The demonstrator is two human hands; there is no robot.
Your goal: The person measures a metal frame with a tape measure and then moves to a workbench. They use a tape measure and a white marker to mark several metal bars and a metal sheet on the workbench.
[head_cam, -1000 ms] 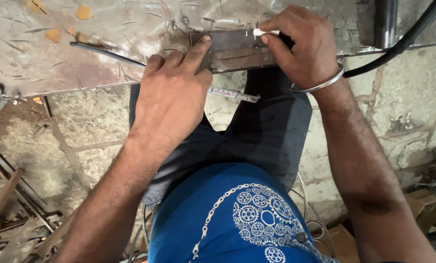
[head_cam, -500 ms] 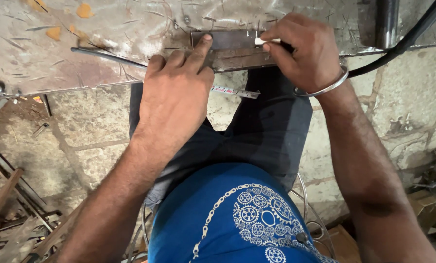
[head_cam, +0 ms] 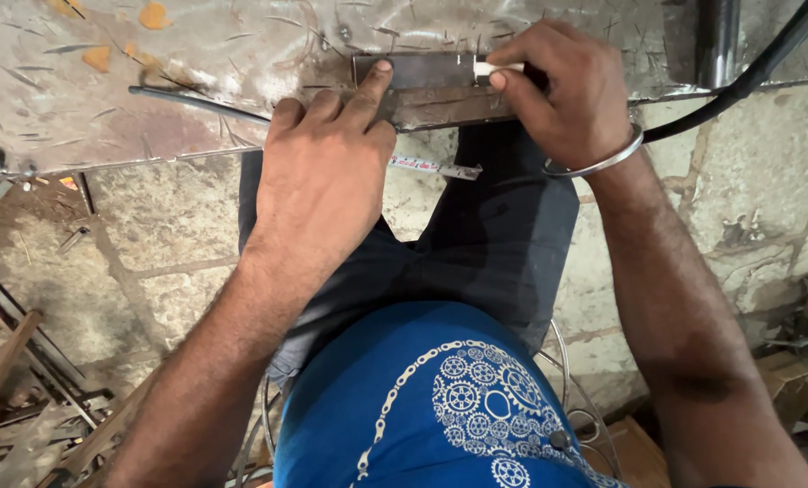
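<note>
In the head view, a flat, dark rectangular steel piece (head_cam: 431, 86) is laid at the near edge of a scratched, grey metal worktable (head_cam: 196, 81). It is pressed down by the left hand (head_cam: 327, 172), which is spread flat with its fingers together; the index fingertip is set on the upper edge of the piece, and nothing is gripped. A short white stick of marking chalk (head_cam: 497, 68) is pinched between the thumb and index finger of the right hand (head_cam: 566, 90), and its tip is held against the top face of the piece near the right end. A plain silver metal bangle (head_cam: 602, 163) is worn on the right wrist.

A thin dark metal rod (head_cam: 196, 102) is seen lying on the table, just left of the left hand. A thick black cable (head_cam: 747, 77) is run across the upper right corner, beside a dark upright metal pipe (head_cam: 718, 41). Below the table edge, a strip of measuring tape (head_cam: 435, 167) is seen against dark trousers (head_cam: 503, 235), and a blue printed shirt (head_cam: 440, 398) fills the bottom of the view. Rusty scrap bars (head_cam: 24, 389) are scattered on the stone floor at the left.
</note>
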